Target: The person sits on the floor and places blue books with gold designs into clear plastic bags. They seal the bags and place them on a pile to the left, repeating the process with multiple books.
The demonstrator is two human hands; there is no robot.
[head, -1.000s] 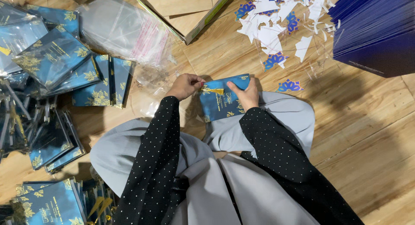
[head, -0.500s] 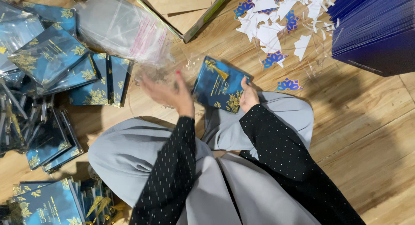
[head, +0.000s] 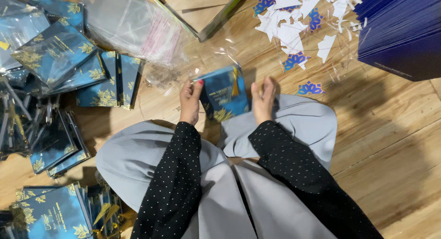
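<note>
I sit cross-legged on a wooden floor in grey trousers and black dotted sleeves. A blue card with gold print and a gold tassel stands tilted over my knees. My left hand pinches its upper left corner. My right hand is upright at the card's right edge, fingers together; whether it grips the card is unclear. A thin clear plastic sleeve glints just above the card.
Heaps of sleeved blue cards lie at my left, and more cards at lower left. A pile of clear sleeves and a cardboard box lie ahead. White paper scraps and a navy stack sit upper right.
My left hand left the card, swung out to the left, and now holds its left corner again. The card has risen from flat to tilted upright.
</note>
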